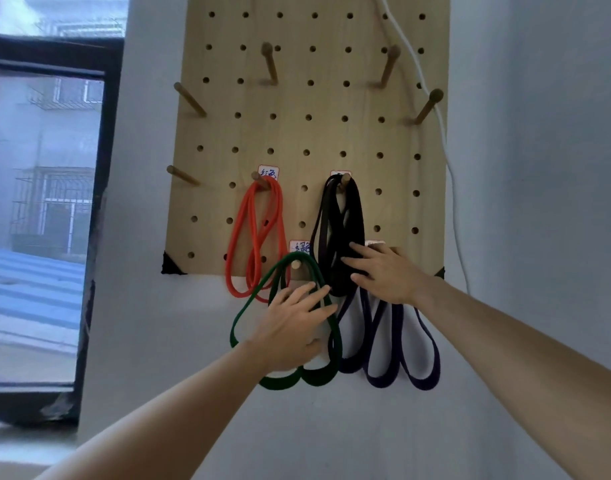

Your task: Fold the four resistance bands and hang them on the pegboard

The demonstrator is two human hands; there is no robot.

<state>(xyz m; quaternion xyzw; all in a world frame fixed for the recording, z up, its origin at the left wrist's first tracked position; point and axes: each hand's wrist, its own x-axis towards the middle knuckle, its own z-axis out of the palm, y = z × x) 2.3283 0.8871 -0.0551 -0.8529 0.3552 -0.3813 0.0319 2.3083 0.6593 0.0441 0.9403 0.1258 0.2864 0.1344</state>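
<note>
Resistance bands (354, 216) | flat folded loops on wooden pegboard (326, 135) | left hand (293, 327), right hand (390, 275) released, fingers straight

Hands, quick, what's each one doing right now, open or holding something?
Left hand: open, straight fingers on the green band.
Right hand: open, fingers spread across the black band, gripping nothing.

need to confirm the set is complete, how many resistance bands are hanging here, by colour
orange band: 1
green band: 1
black band: 1
purple band: 1
total: 4
</note>
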